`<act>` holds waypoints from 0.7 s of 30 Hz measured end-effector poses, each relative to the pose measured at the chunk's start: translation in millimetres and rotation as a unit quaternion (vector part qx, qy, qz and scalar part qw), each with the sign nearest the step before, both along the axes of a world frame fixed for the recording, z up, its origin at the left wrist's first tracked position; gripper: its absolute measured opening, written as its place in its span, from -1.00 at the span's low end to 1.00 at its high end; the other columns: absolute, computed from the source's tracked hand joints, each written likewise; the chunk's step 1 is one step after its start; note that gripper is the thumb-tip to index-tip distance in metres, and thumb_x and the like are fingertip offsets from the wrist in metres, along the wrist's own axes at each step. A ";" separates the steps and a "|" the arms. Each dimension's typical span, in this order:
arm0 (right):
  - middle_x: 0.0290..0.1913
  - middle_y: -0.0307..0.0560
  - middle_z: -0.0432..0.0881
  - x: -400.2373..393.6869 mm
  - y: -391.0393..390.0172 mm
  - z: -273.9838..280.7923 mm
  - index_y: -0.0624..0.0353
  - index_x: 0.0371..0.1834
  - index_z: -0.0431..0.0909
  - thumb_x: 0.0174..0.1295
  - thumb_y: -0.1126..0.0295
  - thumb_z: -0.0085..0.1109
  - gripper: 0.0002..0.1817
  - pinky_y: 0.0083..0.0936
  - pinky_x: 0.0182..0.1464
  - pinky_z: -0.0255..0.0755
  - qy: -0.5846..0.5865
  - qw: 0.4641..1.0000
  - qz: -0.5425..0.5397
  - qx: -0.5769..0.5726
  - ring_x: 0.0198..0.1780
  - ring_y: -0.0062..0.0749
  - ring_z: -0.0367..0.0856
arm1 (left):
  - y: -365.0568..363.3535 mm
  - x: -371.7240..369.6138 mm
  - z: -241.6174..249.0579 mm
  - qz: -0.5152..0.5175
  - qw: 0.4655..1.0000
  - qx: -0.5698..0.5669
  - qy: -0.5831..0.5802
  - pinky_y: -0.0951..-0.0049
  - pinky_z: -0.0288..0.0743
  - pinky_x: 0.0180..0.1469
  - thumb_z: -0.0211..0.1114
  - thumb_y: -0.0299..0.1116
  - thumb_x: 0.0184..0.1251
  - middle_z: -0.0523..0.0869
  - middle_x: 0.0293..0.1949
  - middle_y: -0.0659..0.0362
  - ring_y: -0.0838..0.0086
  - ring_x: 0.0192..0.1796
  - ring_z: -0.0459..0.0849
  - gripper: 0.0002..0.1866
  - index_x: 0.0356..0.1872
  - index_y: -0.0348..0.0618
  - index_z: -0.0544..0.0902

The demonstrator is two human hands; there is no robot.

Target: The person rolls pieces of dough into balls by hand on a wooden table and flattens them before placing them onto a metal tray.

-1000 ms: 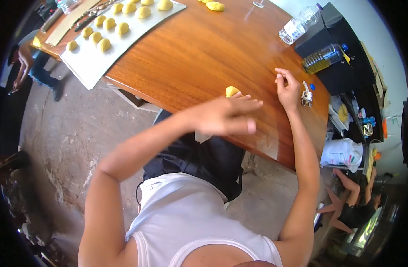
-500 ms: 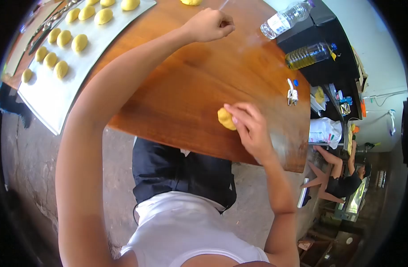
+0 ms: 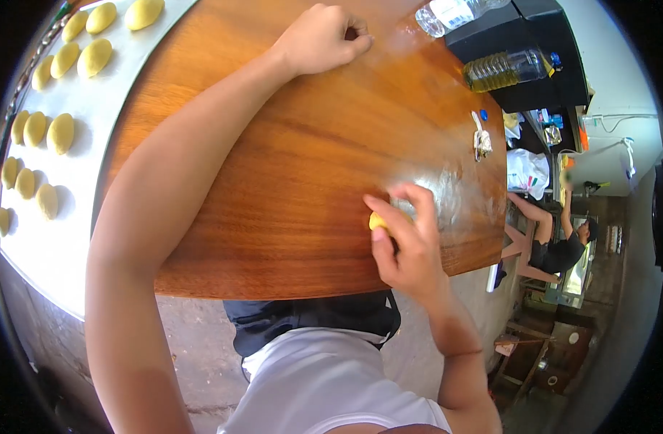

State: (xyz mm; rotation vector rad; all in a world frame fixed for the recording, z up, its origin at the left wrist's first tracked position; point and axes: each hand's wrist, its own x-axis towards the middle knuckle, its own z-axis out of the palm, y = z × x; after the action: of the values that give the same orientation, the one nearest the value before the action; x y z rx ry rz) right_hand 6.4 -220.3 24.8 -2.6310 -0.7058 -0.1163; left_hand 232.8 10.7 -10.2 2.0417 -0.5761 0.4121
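Note:
My right hand [image 3: 411,242] is curled over a small piece of yellow dough [image 3: 377,220] on the wooden table [image 3: 295,188], near its front edge. Thumb and fingers hide most of that piece. Farther off, my left hand [image 3: 323,42] rests on the table with its fingers curled closed; whatever may be inside them is hidden. To the left of my left arm, several rounded yellow dough pieces [image 3: 94,58] lie in rows on a pale tray [image 3: 78,170].
At the far right a clear bottle [image 3: 447,14] and a bottle of yellowish liquid [image 3: 505,70] lie by a black box [image 3: 523,43]. A crumpled white item [image 3: 482,139] and a blue cap [image 3: 484,114] are near the right edge. A person [image 3: 559,249] sits beyond.
The view has shifted, so the tray sits lower and larger at left. My right hand has closed further over the dough piece. My left hand stays curled.

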 end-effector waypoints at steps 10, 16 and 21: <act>0.57 0.42 0.10 96.3 57.1 -16.5 -0.06 0.57 0.30 0.35 -0.29 0.05 -0.18 0.26 0.54 -0.07 -0.088 0.979 0.151 -0.104 0.58 0.40 0.03 | 2.9 -4.4 4.4 -0.023 0.997 -0.054 -0.059 0.15 0.60 -0.24 0.31 -0.37 0.23 0.72 -0.44 -0.18 -0.01 -0.35 0.75 -0.81 -0.37 -0.31 0.74; 0.62 0.39 -0.02 111.8 31.3 -24.3 -0.04 0.59 0.26 0.46 -0.20 -0.05 -0.26 0.28 0.58 -0.27 -0.087 0.987 0.078 -0.108 0.64 0.39 -0.16 | 6.2 -8.8 8.8 -0.011 0.999 0.007 -0.032 0.21 0.59 -0.32 0.31 -0.36 0.25 0.70 -0.53 -0.14 0.13 -0.46 0.76 -0.79 -0.42 -0.35 0.72; 0.68 0.04 0.01 55.2 1.6 -10.5 0.03 0.61 0.20 0.57 0.13 -0.17 -0.41 0.20 0.60 -0.34 -0.024 0.993 0.047 -0.110 0.66 0.29 -0.17 | 12.4 -15.9 14.1 -0.007 1.000 -0.029 0.006 0.21 0.59 -0.32 0.30 -0.35 0.27 0.70 -0.56 -0.12 0.13 -0.47 0.75 -0.78 -0.43 -0.33 0.72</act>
State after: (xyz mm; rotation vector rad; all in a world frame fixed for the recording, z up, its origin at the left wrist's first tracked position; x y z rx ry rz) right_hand 61.6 -218.8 14.3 -2.8046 -0.9057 -0.0780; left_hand 216.9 23.1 3.9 1.9819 -0.5639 0.4052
